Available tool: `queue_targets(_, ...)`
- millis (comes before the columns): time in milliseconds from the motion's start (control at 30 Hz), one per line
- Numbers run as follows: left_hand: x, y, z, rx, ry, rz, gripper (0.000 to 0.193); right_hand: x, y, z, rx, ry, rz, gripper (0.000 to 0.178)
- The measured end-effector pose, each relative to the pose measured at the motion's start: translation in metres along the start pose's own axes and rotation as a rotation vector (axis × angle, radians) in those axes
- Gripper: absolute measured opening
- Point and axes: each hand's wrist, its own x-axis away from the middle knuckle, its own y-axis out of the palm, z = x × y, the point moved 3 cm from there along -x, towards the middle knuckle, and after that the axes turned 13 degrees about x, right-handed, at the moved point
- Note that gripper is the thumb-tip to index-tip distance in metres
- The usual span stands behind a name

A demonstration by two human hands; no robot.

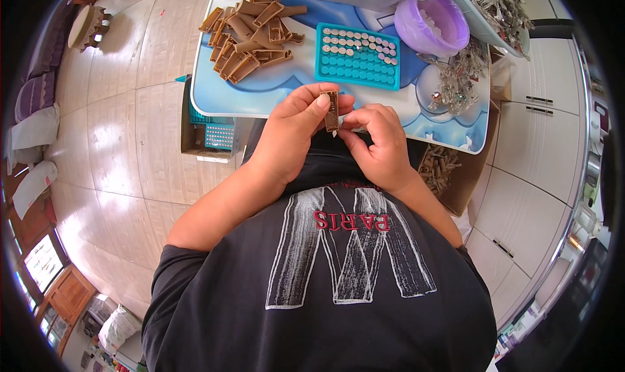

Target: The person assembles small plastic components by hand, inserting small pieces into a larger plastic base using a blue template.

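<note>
My left hand (296, 121) grips a narrow brown plastic casing (331, 114), thumb on its face and fingers behind. The casing is held upright just off the table's near edge, its hollow side toward me. A small whitish tip (334, 134) pokes out at its lower end. Beside that end, my right hand (374, 134) is closed in a pinch; what lies between its fingertips is too small to make out. Beyond the hands, a teal tray (358, 79) has rows of round pockets, some filled with small pale discs (351, 36).
On the blue-and-white table (224, 98) lie a heap of brown casings (250, 36), a purple bowl (407, 30) and clear-wired small parts (456, 88). Cardboard boxes stand below, one with teal trays (219, 136), another with brown pieces (439, 170). White cabinets (534, 137) flank the right.
</note>
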Motion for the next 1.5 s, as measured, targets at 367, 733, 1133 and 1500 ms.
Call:
queue_targets(367, -0.003, 0.000, -0.001, 0.132, 0.010, 0.028, 0.025, 0.004, 0.005, -0.009, -0.076, -0.061, 0.110, 0.036)
queue_targets(733, -0.003, -0.001, 0.000, 0.167, -0.023, 0.000, 0.026, 0.013, 0.017, -0.007, -0.312, 0.156, -0.005, 0.041)
queue_targets(1133, -0.004, -0.001, -0.001, 0.162, -0.006, 0.027, 0.024, -0.002, 0.010, -0.011, 0.075, -0.064, 0.016, 0.022)
queue_targets(1500, -0.003, -0.012, -0.004, 0.198, -0.068, 0.017, 0.026, -0.013, -0.004, -0.009, 0.072, -0.042, 0.121, 0.027)
